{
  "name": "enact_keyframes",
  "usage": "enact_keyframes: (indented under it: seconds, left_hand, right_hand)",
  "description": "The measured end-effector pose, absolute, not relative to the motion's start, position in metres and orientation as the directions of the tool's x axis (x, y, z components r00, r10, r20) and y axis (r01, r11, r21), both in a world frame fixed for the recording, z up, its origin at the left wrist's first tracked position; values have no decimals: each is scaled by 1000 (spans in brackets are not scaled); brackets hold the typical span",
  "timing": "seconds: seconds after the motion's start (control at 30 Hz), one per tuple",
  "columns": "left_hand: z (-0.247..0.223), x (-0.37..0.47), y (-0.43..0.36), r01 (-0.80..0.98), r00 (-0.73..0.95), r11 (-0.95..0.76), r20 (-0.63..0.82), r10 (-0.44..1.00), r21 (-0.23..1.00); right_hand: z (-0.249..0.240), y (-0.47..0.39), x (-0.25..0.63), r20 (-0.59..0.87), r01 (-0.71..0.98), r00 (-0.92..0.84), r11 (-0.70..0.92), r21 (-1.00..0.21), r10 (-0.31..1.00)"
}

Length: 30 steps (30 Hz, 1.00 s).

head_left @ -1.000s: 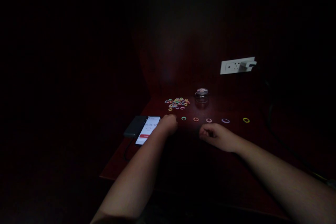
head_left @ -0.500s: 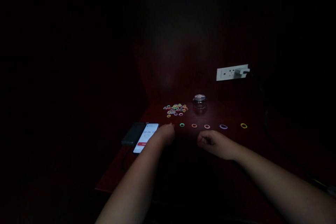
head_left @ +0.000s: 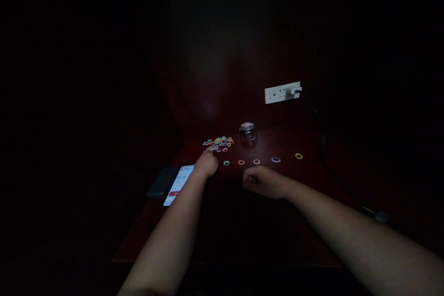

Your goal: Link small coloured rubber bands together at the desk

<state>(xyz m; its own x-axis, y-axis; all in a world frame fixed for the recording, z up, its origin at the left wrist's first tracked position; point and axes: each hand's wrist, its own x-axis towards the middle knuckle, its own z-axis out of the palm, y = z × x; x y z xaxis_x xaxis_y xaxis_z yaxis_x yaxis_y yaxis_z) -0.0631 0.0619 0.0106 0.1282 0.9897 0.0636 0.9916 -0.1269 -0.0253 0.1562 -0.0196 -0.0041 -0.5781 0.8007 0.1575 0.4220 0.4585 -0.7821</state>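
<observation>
Left fingers at heaped bands, hold unclear | right fingers curled, contents hidden | bands ring-shaped, multicoloured

V. dim overall; faint light falling mid-frame, edges sinking to near-black, phone screen glowing brightest, fine details (e.g. screen text) looking soft.

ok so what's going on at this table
A person's left hand is at the near edge of a loose pile of small, multicoloured rings; whether it grips one is too dark to tell. The right hand, loosely curled, is nearest a small pink ring. That ring sits in a spaced row with a green ring, an orange ring, a purple ring and a yellow ring. A clear, lidded jar stands behind.
</observation>
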Motion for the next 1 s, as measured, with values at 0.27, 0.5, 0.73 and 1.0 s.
enact_keyframes:
  seconds: [0.27,0.5,0.73,1.0]
  left_hand:
    - [14,-63,94,990,112,-117,-66,992,-82]
    - [13,-65,99,996,10,-8,20,1000,-94]
    - [22,-69,89,999,1,5,126,992,-48]
    - [12,-50,41,967,251,-254,160,955,0]
  right_hand:
    - [-9,-13,155,154,457,-528,432,-777,835]
    - [-2,7,183,320,643,-286,429,-634,903]
    - [0,15,200,284,859,-83,213,-465,955]
    - [8,-9,188,-209,967,23,-75,-243,978]
